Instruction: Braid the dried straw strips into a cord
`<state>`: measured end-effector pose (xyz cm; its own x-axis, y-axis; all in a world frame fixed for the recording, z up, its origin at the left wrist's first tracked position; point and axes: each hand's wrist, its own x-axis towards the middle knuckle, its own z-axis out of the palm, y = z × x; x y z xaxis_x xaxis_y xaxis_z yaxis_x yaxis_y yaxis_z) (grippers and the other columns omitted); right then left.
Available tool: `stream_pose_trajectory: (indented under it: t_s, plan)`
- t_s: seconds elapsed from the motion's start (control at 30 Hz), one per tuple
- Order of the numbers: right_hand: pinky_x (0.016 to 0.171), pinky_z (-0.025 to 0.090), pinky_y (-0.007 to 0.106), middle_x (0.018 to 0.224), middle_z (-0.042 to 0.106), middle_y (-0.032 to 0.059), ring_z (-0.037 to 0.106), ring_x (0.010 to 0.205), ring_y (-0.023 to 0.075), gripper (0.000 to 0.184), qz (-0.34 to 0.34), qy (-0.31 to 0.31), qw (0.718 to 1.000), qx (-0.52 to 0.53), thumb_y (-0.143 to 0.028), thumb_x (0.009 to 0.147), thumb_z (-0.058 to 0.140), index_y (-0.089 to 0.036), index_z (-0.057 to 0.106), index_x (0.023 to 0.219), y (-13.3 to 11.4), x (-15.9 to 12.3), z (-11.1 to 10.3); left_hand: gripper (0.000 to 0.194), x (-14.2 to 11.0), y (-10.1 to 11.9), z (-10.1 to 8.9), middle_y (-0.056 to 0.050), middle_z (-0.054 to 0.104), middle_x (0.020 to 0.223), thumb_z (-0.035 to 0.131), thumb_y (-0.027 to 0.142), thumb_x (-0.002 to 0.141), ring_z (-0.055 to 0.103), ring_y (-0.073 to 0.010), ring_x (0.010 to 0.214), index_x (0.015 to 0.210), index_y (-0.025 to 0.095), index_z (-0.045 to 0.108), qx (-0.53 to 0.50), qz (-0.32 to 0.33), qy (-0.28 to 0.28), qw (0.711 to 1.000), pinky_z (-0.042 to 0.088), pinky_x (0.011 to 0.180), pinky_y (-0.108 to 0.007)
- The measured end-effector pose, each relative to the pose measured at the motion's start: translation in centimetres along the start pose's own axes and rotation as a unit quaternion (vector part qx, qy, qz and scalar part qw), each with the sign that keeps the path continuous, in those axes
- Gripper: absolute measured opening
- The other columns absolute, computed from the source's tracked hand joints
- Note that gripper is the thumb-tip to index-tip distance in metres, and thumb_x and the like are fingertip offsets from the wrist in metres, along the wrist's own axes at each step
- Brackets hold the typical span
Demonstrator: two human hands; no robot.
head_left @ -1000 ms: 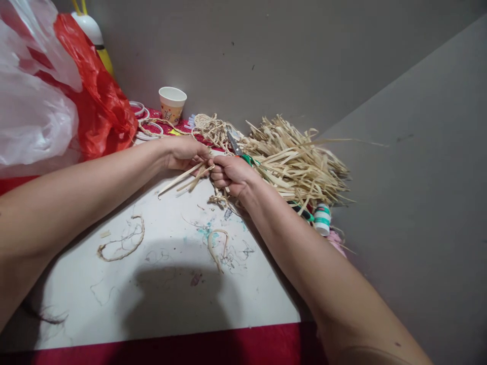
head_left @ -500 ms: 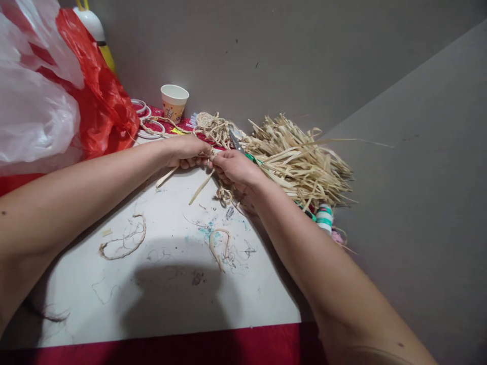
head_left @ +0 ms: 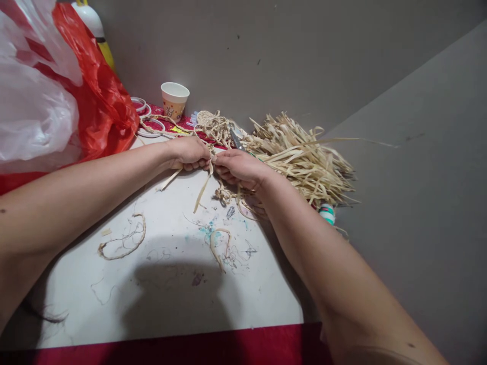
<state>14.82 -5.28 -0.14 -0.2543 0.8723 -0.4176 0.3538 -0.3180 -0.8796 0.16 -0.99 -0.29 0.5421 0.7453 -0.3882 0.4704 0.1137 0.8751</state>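
My left hand [head_left: 190, 153] and my right hand [head_left: 239, 167] almost meet over the far part of the white table. Both are closed, pinching pale dried straw strips [head_left: 204, 190] between them. One strip end dangles below the fingertips, and another pokes out beneath my left palm. The exact grip and any knot or twist there are too small to make out. A braided straw cord [head_left: 224, 193] lies under my right hand. Just behind that hand are scissors [head_left: 236, 138], partly hidden, and a large heap of dried straw [head_left: 304, 157].
At the back stand a paper cup [head_left: 175, 100], white rings [head_left: 151, 128] and a coiled straw braid [head_left: 215, 124]. Red and clear plastic bags [head_left: 101, 101] fill the left. Straw scraps [head_left: 124, 251] lie on the white table [head_left: 171, 309]. Grey walls [head_left: 399, 213] bound the back and right.
My hands have drawn slightly apart, the right one moving a little to the right. The dangling strip has shifted and hangs more steeply. Both hands still pinch the straw.
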Motion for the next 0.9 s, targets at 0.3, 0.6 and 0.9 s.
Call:
stream_pose_trajectory:
  t_s: [0.3, 0.6, 0.9]
  plan:
    - [0.033, 0.007, 0.017, 0.044, 0.022, -0.0072, 0.012, 0.037, 0.0043, 0.027, 0.034, -0.05, 0.997, 0.057, -0.015, 0.074, 0.044, -0.02, 0.026, 0.055, -0.44, 0.1, -0.5, 0.03, -0.15, -0.01, 0.15, 0.005, 0.036, 0.039, 0.056, 0.015, 0.075, 0.026, -0.0036, 0.033, 0.047, 0.016, 0.044, 0.002, 0.011, 0.025, 1.0, 0.014, 0.041, -0.023]
    - [0.031, 0.012, 0.016, 0.044, 0.033, -0.0061, 0.02, 0.034, 0.0028, 0.029, 0.01, 0.003, 1.0, 0.018, -0.024, 0.076, 0.056, -0.018, 0.037, 0.055, -0.34, -0.27, -0.88, 0.026, 0.14, -0.37, 0.08, 0.005, 0.035, 0.039, 0.057, 0.016, 0.074, 0.027, -0.0046, 0.034, 0.05, 0.017, 0.045, 0.023, 0.027, 0.024, 0.999, 0.017, 0.04, -0.022]
    - [0.029, 0.013, 0.018, 0.039, 0.038, -0.0043, 0.024, 0.029, 0.0038, 0.023, 0.039, 0.021, 0.999, -0.012, -0.011, 0.08, 0.048, -0.016, 0.047, 0.058, -0.88, -0.46, -0.8, 0.024, -0.24, -0.17, 0.26, 0.005, 0.036, 0.04, 0.056, 0.016, 0.075, 0.029, -0.0039, 0.034, 0.054, 0.017, 0.046, 0.088, 0.056, 0.039, 0.994, 0.017, 0.041, -0.022]
